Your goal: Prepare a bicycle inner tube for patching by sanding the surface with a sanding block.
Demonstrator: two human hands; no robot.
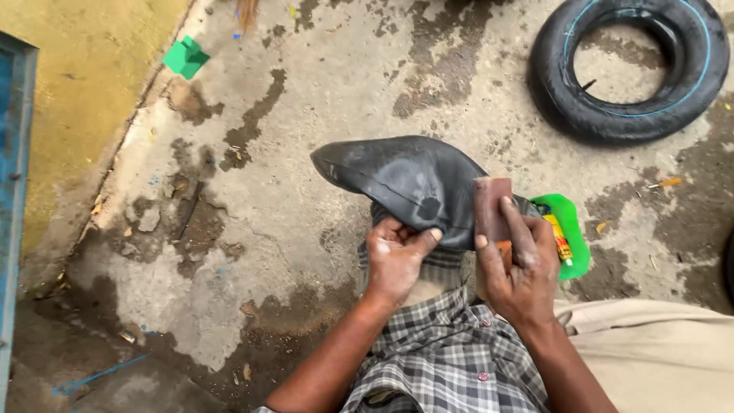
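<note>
A flat black rubber inner tube (397, 180) lies folded over my knee at the centre of the head view. My left hand (394, 256) grips its near edge, with the thumb pressed beside a darker patch on the rubber. My right hand (520, 260) holds a small reddish-brown rubbing block (492, 206) upright against the tube's right side, index finger along its face. A green plastic tray (573, 229) with a small yellow tube in it sits just behind my right hand.
An inflated black inner tube (631, 69) with a thin blue line lies on the wet concrete at the top right. A green scrap (186, 57) sits near the yellow wall at the top left. A blue frame (11, 191) runs down the left edge.
</note>
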